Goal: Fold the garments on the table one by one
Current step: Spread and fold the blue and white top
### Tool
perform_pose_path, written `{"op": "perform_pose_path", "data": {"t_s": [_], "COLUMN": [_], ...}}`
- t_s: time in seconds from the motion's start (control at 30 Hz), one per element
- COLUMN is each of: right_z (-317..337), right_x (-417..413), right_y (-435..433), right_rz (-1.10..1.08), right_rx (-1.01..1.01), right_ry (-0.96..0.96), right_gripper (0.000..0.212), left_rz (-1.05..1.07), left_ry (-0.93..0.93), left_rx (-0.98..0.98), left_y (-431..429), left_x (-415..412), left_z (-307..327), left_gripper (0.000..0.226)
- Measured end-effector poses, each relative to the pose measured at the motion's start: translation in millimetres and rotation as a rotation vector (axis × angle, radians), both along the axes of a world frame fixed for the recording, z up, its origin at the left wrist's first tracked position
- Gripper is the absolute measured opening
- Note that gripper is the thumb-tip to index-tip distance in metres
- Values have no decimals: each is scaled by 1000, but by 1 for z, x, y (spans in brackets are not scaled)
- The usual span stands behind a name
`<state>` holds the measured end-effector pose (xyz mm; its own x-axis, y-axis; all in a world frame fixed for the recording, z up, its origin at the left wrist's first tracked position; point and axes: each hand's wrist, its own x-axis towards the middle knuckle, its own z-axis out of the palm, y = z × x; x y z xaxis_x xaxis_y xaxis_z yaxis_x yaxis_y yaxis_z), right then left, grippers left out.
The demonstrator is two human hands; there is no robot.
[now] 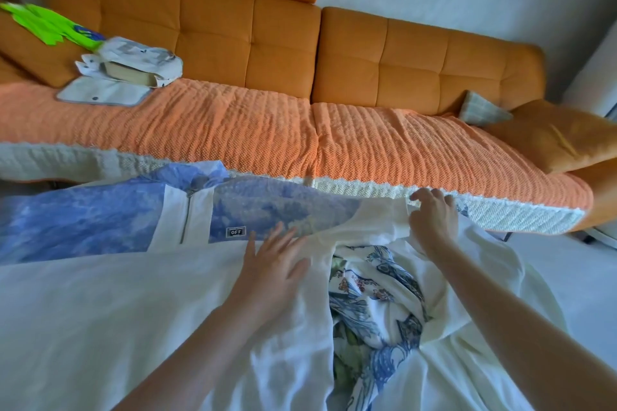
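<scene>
The left hand (273, 264) lies flat on the white garment (133, 310), fingers straight and apart; the right hand (434, 215) pinches the far edge of this garment with curled fingers; the garment lies spread over a floral garment (370, 297), beside a blue zip jacket (83, 220), before an orange sofa (367, 60).

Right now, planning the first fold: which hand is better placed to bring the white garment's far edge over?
Probably the right hand: it pinches the far edge of the white garment. The left hand lies flat on it, fingers spread, better for anchoring.
</scene>
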<state>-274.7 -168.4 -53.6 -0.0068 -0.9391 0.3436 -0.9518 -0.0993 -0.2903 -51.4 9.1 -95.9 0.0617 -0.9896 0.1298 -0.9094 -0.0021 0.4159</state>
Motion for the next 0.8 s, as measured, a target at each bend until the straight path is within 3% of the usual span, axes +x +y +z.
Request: {"op": "perform_pose_path", "data": {"t_s": [0.07,0.13,0.2,0.27,0.33,0.43,0.5,0.67,0.73,0.8], "right_z": [7,5,-11,-26,-26,-6,8,6,-1,-5], "right_x": [10,20,21,13,10,31,61,159,193,226], "right_y": [7,18,22,24,28,39,53,74,76,73], "right_rz": [137,374,527,477,424,460,569,744,736,741], "right_rx": [-127,-176,12,356,456,169,94,493,504,484], "right_ry": [-56,-10,146,321,392,188,57,-95,-207,-184], "right_gripper": [30,24,25,35,43,37,29,29,29,31], "left_rz": [-63,-118,-169,-230,-252,-27,138,334,312,318], "left_ry": [13,27,-24,-59,85,310,215,-190,-212,-184], "left_rx": [24,105,133,134,164,16,-97,170,153,129], "left_y": [-7,-7,-3,4,11,20,22,47,58,62], "left_x": [-21,-43,-54,-55,-44,0,44,130,137,138], "left_z": [8,2,-12,-21,-17,1,2,-38,-53,-62], "left_gripper": [62,53,53,53,51,44,46,77,80,74]}}
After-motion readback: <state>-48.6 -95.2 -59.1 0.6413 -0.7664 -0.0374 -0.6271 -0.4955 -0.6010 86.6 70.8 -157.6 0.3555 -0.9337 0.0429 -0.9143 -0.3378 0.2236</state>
